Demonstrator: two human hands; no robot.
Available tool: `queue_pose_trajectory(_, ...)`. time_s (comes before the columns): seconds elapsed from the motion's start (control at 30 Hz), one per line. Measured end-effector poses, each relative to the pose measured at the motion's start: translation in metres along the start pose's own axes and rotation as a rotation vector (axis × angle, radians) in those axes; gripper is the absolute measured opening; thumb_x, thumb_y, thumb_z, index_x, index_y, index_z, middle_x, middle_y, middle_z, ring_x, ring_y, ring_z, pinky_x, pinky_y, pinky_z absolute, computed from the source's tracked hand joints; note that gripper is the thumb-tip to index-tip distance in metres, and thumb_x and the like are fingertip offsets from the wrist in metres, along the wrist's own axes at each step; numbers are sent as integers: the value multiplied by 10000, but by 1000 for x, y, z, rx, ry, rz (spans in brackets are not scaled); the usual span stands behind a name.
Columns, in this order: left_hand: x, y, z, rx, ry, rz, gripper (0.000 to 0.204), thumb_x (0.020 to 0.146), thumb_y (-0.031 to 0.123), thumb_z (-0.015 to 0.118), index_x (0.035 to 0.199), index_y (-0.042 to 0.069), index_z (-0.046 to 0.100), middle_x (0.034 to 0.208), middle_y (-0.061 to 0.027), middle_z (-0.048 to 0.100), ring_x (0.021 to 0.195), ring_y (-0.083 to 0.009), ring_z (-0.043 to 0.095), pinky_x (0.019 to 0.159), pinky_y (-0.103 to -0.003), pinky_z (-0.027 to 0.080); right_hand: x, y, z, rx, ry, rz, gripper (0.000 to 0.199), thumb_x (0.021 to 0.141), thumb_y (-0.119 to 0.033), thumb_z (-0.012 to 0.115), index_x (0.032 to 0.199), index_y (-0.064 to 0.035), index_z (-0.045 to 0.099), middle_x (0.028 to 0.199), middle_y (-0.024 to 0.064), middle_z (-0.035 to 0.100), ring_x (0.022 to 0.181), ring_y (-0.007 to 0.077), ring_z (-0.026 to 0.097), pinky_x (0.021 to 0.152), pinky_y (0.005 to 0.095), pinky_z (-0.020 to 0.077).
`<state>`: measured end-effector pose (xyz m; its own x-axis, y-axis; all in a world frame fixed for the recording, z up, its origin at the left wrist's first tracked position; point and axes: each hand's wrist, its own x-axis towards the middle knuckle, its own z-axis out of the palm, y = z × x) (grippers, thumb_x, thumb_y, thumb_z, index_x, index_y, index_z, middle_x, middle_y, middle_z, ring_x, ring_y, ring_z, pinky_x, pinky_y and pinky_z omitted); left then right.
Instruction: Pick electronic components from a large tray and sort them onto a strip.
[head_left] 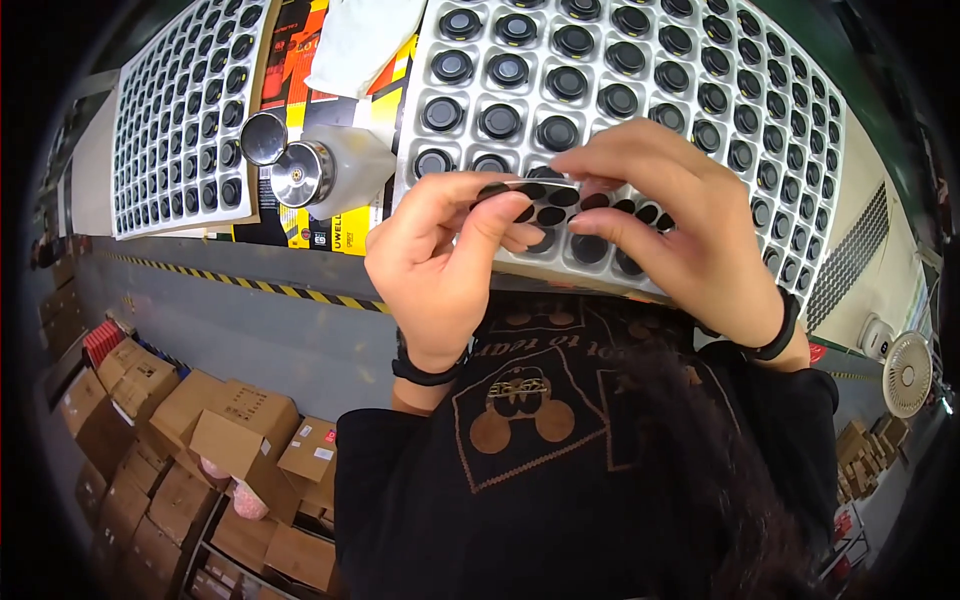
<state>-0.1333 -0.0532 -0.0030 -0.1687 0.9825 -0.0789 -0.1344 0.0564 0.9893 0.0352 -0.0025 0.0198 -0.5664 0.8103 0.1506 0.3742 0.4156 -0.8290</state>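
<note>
A sheet of black round stickers [550, 215] is held up over the near edge of the large white tray [478, 92]. My left hand [435, 255] is closed on the sheet's left end, thumb in front and fingers behind. My right hand [690, 210] is curled at its right part, thumb and fingers bent around the sheet; the motion blurs its fingers a little. Whether a single sticker is between these fingertips cannot be made out. Rows of black round parts [557, 133] sit in the tray's pockets beyond my hands.
Left of the tray stand a whitish bottle with a metal top [345, 170] and its open round lid [263, 138]. A white cloth [362, 45] lies behind them. Another filled tray [125, 190] is at far left. Cardboard boxes [240, 430] are stacked lower left; a fan [906, 375] is at right.
</note>
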Motion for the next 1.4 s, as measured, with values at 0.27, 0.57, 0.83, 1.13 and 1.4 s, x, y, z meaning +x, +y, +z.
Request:
queue_pose_trajectory(0.27,-5,-5,8,-17,31,123,57,824,-39,578,861,-82,576,689,-111,630,596,-159,637,545,-235,514,-9,1,7,-30,229,-118,194,680,53,690,860,6,635,761,101,633,680,189,606,616,257,477)
queue_pose_trajectory(0.57,-3,-5,11,-96,27,20,96,870,4,526,894,-81,561,659,-97,610,536,-145,613,472,-215,484,-8,9,10,-75,293,-229,173,679,46,698,838,18,635,789,106,645,673,173,614,596,234,481)
queue_pose_trajectory(0.83,-4,-12,9,62,94,164,93,867,21,546,833,-60,578,574,-63,578,466,-94,554,431,-191,442,-8,-1,8,2,161,8,174,699,12,705,861,12,641,781,79,649,675,120,615,582,207,468)
queue_pose_trajectory(1.13,-2,-15,6,90,38,185,112,868,38,556,802,-50,579,546,-45,570,445,-71,528,412,-175,410,-9,-3,13,8,193,75,137,731,13,678,861,6,635,762,68,652,660,110,613,598,205,474)
queue_pose_trajectory(1.4,-3,-15,7,44,68,170,98,867,33,555,825,-53,576,550,-47,575,439,-72,524,409,-177,407,-4,14,1,-101,142,-374,137,717,54,658,840,0,634,891,136,647,736,206,637,670,248,491)
